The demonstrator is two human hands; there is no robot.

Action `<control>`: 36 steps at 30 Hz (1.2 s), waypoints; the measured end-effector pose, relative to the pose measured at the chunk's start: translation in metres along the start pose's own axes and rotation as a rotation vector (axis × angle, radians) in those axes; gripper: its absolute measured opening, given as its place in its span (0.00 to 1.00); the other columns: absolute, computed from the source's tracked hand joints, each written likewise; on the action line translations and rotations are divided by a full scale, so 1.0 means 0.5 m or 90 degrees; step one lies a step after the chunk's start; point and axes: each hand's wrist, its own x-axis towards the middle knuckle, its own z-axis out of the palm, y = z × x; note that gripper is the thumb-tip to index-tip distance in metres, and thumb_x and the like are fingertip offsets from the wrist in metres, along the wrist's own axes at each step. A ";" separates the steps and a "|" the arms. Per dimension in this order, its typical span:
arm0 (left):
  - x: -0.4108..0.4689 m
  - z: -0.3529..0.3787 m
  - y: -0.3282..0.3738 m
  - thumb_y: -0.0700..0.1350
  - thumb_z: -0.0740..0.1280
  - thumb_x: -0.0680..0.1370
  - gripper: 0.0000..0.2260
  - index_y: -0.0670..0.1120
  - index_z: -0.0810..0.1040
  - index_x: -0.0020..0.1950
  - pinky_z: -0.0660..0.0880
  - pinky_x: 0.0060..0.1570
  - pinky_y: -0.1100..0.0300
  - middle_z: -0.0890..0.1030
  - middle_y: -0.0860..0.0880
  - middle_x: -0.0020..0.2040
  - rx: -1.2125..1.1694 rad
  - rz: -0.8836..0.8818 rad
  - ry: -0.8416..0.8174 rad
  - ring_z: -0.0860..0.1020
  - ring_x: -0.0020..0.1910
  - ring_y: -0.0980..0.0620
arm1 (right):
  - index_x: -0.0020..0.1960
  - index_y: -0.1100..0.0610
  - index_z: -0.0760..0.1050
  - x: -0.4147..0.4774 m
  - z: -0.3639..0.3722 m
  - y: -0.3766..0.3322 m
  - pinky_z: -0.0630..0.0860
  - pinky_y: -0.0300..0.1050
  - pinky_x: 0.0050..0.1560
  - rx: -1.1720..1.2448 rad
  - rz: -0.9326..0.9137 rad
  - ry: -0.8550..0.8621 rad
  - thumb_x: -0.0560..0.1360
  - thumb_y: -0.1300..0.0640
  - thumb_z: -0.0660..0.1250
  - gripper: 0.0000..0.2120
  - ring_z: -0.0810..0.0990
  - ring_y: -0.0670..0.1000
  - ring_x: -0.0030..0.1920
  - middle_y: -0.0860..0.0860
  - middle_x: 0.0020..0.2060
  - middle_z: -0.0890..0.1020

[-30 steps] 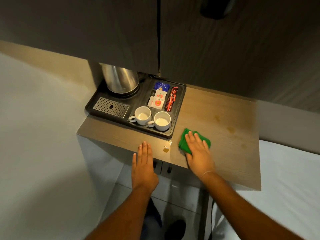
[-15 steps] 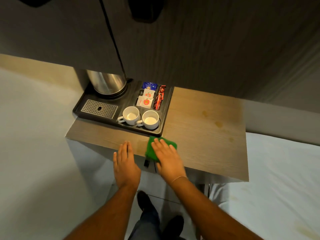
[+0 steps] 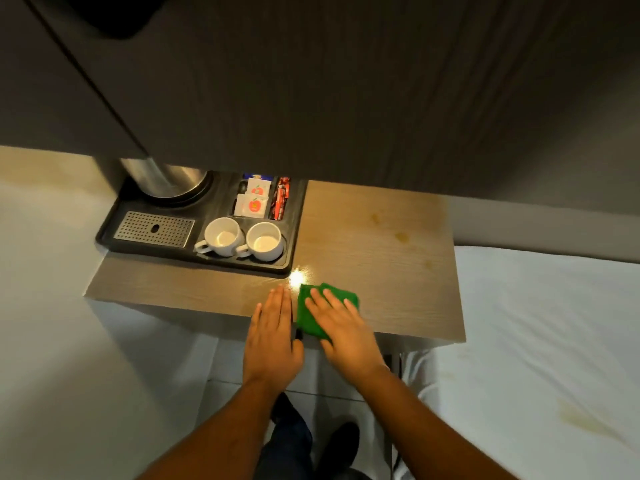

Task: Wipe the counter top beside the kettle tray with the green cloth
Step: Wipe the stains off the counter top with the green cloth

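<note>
The green cloth (image 3: 310,311) lies folded on the wooden counter top (image 3: 377,258) at its front edge, just right of the black kettle tray's (image 3: 204,259) front corner. My right hand (image 3: 343,325) presses flat on the cloth with fingers spread. My left hand (image 3: 272,337) lies flat and empty on the counter edge right beside it, fingers together. The steel kettle (image 3: 166,176) stands at the tray's back left, its top hidden by the cabinet.
Two white cups (image 3: 242,239), sachets (image 3: 254,200) and a metal drip grate (image 3: 154,228) sit in the tray. Faint yellowish stains (image 3: 401,235) mark the counter's right part. A dark cabinet (image 3: 311,98) overhangs. A white bed (image 3: 547,341) adjoins on the right.
My right hand slid the cloth left along the front edge toward my left hand. The spot on the counter by the tray corner is gone; a light glare shows there.
</note>
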 end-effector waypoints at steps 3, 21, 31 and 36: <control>0.029 0.006 0.024 0.50 0.68 0.76 0.46 0.44 0.45 0.88 0.49 0.86 0.43 0.48 0.45 0.89 0.020 0.060 -0.024 0.45 0.87 0.47 | 0.85 0.44 0.53 -0.098 -0.046 0.121 0.48 0.54 0.83 0.032 0.138 0.090 0.76 0.60 0.69 0.43 0.53 0.48 0.85 0.43 0.84 0.55; 0.112 0.013 0.079 0.62 0.74 0.69 0.64 0.42 0.29 0.83 0.34 0.82 0.37 0.32 0.39 0.86 0.106 -0.023 -0.176 0.32 0.85 0.40 | 0.86 0.45 0.51 -0.038 -0.084 0.199 0.48 0.57 0.84 -0.023 0.093 0.017 0.80 0.56 0.64 0.39 0.49 0.49 0.85 0.45 0.86 0.54; 0.113 -0.001 0.076 0.58 0.77 0.69 0.64 0.43 0.30 0.84 0.36 0.83 0.37 0.30 0.42 0.86 0.084 -0.015 -0.203 0.30 0.84 0.42 | 0.86 0.55 0.56 0.371 -0.226 0.367 0.50 0.59 0.84 -0.028 0.297 0.098 0.85 0.55 0.59 0.30 0.53 0.59 0.85 0.55 0.86 0.56; 0.112 -0.004 0.075 0.58 0.76 0.69 0.63 0.43 0.31 0.84 0.35 0.83 0.38 0.30 0.42 0.86 0.060 -0.015 -0.196 0.30 0.85 0.43 | 0.85 0.50 0.57 0.410 -0.136 0.177 0.49 0.60 0.85 -0.001 0.066 0.023 0.83 0.55 0.65 0.33 0.53 0.55 0.86 0.50 0.85 0.58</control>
